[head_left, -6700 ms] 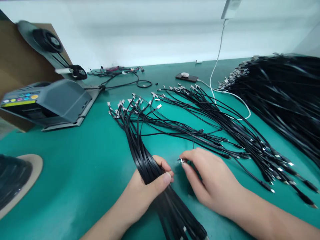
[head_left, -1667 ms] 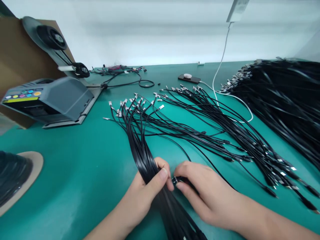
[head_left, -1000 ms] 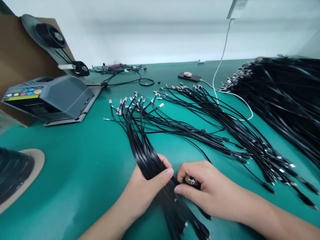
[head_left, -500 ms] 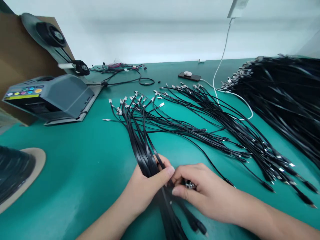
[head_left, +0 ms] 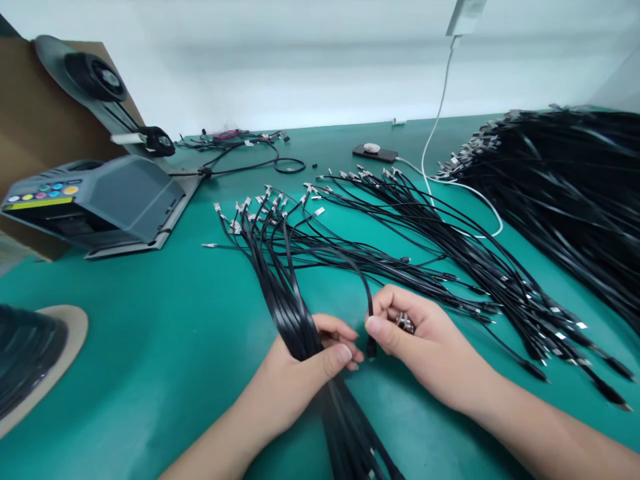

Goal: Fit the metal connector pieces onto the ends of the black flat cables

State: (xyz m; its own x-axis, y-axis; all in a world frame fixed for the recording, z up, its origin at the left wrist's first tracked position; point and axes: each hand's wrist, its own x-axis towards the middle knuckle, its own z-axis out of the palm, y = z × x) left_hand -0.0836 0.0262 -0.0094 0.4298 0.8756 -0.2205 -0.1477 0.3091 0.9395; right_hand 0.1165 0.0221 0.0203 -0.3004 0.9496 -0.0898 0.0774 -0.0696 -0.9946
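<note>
My left hand (head_left: 310, 373) is curled around a bundle of flat black cables (head_left: 287, 313), the thumb lying over it. The bundle's far ends carry silvery connectors and fan out on the table; its near ends hang toward the bottom edge. Just right of it, my right hand (head_left: 420, 340) pinches one black cable (head_left: 369, 303) close to its black plug end, which points down between the two hands. Small shiny metal pieces (head_left: 405, 323) show in the curl of my right fingers; their kind I cannot make out.
More black cables (head_left: 450, 240) lie fanned across the green table (head_left: 165, 347), with a large cable pile (head_left: 565, 173) at right. A grey machine (head_left: 115, 200) and a spool (head_left: 65, 333) stand at left. A phone (head_left: 375, 154) with a white cord (head_left: 425, 153) lies at the back.
My right hand has moved up and right, away from my left, drawing one cable's plug end out from the bundle. My left hand keeps its hold on the bundle.
</note>
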